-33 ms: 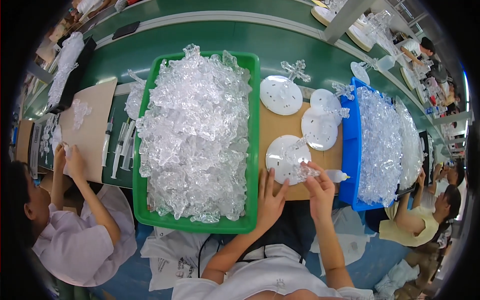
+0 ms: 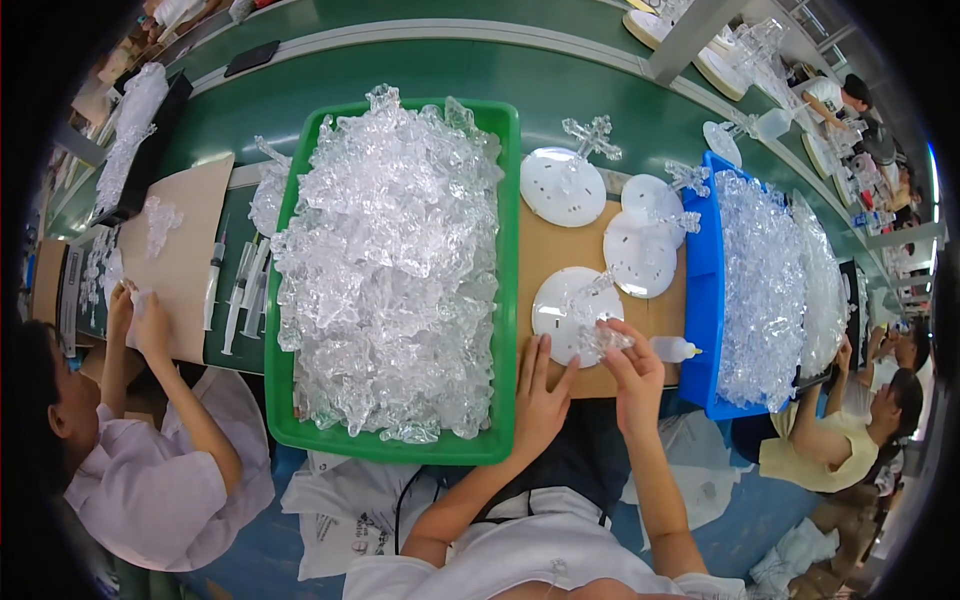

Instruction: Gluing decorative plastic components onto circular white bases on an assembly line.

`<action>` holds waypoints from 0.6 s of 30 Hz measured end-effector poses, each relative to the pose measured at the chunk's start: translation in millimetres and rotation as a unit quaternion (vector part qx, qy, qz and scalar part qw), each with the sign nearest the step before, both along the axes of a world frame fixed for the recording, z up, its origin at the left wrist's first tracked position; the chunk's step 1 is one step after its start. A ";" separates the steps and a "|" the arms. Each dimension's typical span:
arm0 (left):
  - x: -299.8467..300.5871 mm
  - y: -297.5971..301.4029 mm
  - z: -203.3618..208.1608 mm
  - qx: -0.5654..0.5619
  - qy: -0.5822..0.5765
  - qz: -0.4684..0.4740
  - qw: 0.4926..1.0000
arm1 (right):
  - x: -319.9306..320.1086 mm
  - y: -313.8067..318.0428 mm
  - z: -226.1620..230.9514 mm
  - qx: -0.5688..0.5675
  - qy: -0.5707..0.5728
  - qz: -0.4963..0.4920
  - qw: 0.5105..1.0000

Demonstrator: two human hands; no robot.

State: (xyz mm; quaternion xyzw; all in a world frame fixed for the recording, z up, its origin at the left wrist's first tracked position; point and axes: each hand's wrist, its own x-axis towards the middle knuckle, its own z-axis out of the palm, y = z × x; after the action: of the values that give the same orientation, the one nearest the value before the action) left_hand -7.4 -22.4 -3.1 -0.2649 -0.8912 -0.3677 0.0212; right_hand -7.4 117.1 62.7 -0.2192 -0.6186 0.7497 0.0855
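Note:
My left hand (image 2: 540, 405) lies open, fingers spread, at the near edge of a round white disc (image 2: 553, 322). Between the thumb and fingers of my right hand (image 2: 638, 378) is a clear plastic piece (image 2: 603, 342), held over the disc's near right part. A clear branched part rises from the disc. Two more white discs (image 2: 640, 268) overlap behind it to the right, each with a clear branched part. Another white disc (image 2: 545, 190) with a clear cross-shaped part sits farther back. A small white bottle (image 2: 671, 349) with a yellow tip lies right of my right hand.
Left of my hands stands a green tray (image 2: 508, 300) heaped with clear plastic pieces; a blue bin (image 2: 703, 300) of clear pieces is at right. Brown cardboard (image 2: 530, 245) lies under the discs. Syringes (image 2: 240, 290) lie farther left, near a co-worker (image 2: 170, 470).
My right hand has shifted slightly left with the clear piece, still over the disc. My left hand has stayed nearly where it was.

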 end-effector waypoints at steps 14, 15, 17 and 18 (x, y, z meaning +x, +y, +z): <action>11.1 -0.8 -7.2 0.056 -0.007 0.026 0.998 | -22.9 -38.2 -9.6 0.441 0.005 0.072 0.895; 10.5 -2.0 -4.9 0.061 -0.009 0.030 0.998 | -23.2 -38.4 -10.8 0.508 0.016 0.097 0.856; 8.3 -3.6 -5.6 0.054 -0.007 0.025 0.998 | -24.4 -38.2 -11.1 0.572 0.025 0.122 0.811; 7.7 -3.7 -6.0 0.048 -0.004 0.020 0.999 | -25.5 -37.9 -10.1 0.546 0.022 0.109 0.831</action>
State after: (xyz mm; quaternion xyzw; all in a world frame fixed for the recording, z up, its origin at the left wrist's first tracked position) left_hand 0.3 -26.1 -9.1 -0.2438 -0.8779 -0.4104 0.0373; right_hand -32.9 79.1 52.6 -0.0518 -0.9449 0.2994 0.1222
